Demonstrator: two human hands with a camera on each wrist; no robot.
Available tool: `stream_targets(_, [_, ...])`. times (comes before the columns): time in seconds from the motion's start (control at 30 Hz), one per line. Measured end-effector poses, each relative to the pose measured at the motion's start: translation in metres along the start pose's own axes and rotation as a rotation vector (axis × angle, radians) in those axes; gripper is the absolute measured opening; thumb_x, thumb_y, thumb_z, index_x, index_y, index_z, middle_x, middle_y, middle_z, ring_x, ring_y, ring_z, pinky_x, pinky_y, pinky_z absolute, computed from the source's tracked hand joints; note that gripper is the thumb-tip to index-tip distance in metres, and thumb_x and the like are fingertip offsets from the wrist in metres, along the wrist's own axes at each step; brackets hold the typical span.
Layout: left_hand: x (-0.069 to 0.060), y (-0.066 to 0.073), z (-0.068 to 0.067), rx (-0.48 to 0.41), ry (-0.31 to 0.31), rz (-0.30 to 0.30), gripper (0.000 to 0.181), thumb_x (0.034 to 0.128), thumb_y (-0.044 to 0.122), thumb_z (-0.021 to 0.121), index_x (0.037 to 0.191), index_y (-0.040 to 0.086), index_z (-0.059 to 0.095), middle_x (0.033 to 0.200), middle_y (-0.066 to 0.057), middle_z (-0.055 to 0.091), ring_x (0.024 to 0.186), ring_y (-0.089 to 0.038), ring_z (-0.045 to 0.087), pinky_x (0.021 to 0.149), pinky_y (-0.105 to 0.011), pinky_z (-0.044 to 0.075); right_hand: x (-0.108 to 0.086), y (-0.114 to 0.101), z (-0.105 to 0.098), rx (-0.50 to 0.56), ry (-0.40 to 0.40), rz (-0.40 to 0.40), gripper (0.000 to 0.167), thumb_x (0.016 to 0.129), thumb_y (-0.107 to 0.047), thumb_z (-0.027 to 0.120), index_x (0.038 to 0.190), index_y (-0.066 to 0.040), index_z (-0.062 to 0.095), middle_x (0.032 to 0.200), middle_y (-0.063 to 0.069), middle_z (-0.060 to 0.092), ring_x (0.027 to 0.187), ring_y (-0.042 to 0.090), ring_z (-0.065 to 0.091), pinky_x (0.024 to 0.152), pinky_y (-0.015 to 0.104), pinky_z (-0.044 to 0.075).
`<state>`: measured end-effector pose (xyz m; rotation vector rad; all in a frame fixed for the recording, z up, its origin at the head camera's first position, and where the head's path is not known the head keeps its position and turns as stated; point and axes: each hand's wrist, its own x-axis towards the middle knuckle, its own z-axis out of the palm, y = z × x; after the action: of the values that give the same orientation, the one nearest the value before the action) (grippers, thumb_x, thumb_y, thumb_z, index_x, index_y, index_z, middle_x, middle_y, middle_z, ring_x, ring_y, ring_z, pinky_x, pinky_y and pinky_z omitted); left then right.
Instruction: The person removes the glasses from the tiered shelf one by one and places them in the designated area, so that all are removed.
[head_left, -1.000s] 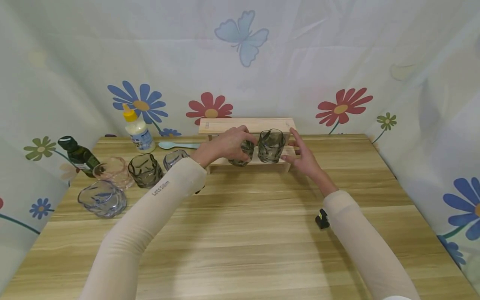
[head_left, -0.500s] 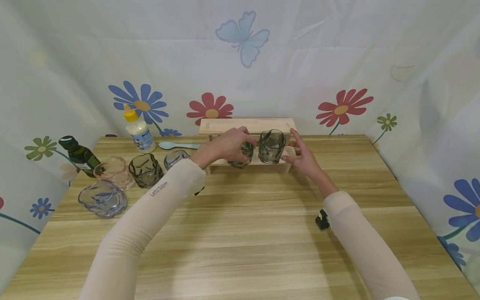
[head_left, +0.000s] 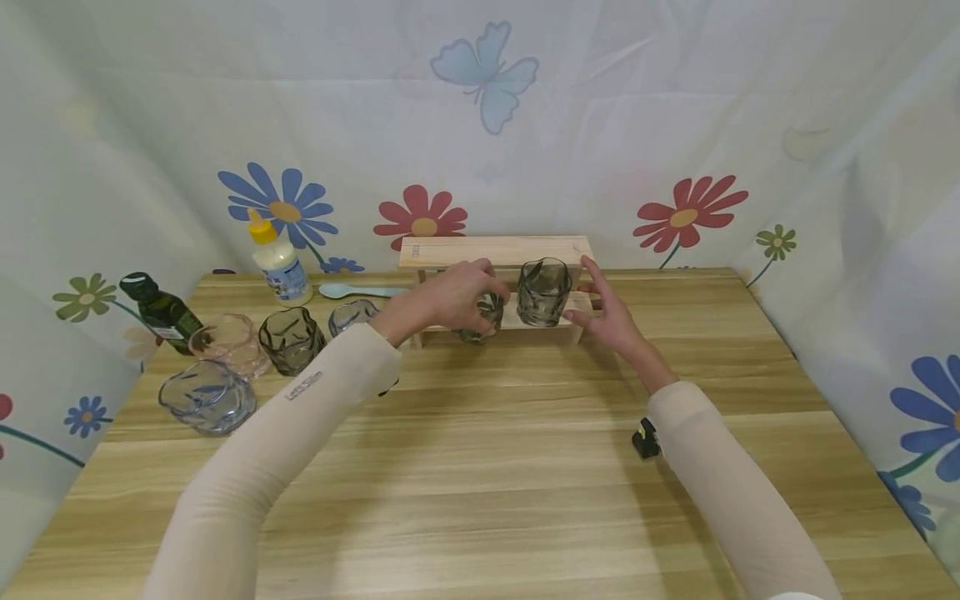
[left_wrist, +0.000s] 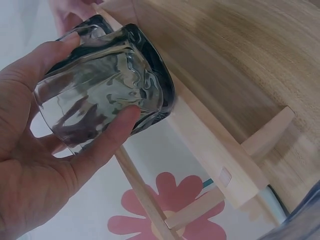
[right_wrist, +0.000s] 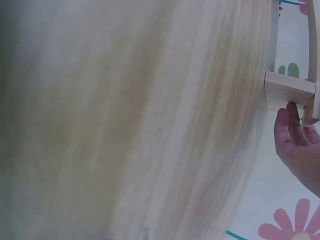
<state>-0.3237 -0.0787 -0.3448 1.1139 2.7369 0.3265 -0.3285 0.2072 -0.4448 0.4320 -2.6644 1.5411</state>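
My left hand (head_left: pixel 453 297) grips a smoky grey glass (head_left: pixel 489 317) at the front of a two-tier wooden rack (head_left: pixel 495 249). In the left wrist view the thumb and fingers wrap the tilted glass (left_wrist: pixel 102 90), its thick base toward the rack's lower board (left_wrist: pixel 210 150). A matching grey glass (head_left: pixel 544 292) stands upright on the lower tier, just right of it. My right hand (head_left: pixel 611 321) is at the rack's right end, fingers spread. In the right wrist view its fingertips touch the wooden end piece (right_wrist: pixel 287 90).
Left on the table stand a clear bluish glass (head_left: pixel 206 400), a pinkish glass (head_left: pixel 228 346), another grey glass (head_left: pixel 291 342) and a bluish glass (head_left: pixel 352 315). Behind them are a green bottle (head_left: pixel 165 315), a yellow-capped bottle (head_left: pixel 282 265) and a light-blue spoon (head_left: pixel 337 290). A small black object (head_left: pixel 645 438) lies near the right sleeve.
My left hand has drawn the held glass slightly left and toward me, with the forearm shifting left. The right hand and the other glass have stayed put.
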Motion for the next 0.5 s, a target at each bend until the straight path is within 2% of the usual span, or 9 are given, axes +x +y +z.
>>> stream_targets(0.13, [-0.004,0.0,0.002,0.001,0.004,-0.009,0.05,0.0819,0.03,0.083,0.128,0.017,0.069,0.132,-0.012,0.053,0.107,-0.027,0.056,0.092,-0.043,0.05,0.0,-0.001,0.0,0.006,-0.008,0.008,0.093,0.094,-0.006,0.068,0.162,-0.033,0.01,0.153,0.027,0.037,0.127,0.052,0.048,0.098,0.063,0.045])
stream_targets(0.37, [-0.012,0.0,0.003,0.003,0.001,-0.012,0.049,0.0815,0.029,0.083,0.127,0.018,0.07,0.13,-0.012,0.054,0.111,-0.029,0.055,0.095,-0.045,0.048,-0.001,-0.002,0.0,0.009,-0.007,-0.001,0.093,0.094,-0.005,0.067,0.162,-0.028,0.009,0.154,0.028,0.036,0.129,0.052,0.047,0.099,0.063,0.044])
stream_targets(0.5, [-0.017,0.0,0.003,0.003,0.004,-0.009,0.048,0.0812,0.028,0.084,0.126,0.017,0.07,0.13,-0.012,0.054,0.115,-0.031,0.053,0.097,-0.047,0.046,-0.001,-0.002,0.0,0.006,-0.005,0.006,0.092,0.094,-0.005,0.067,0.162,-0.029,0.009,0.154,0.028,0.037,0.128,0.052,0.047,0.1,0.063,0.043])
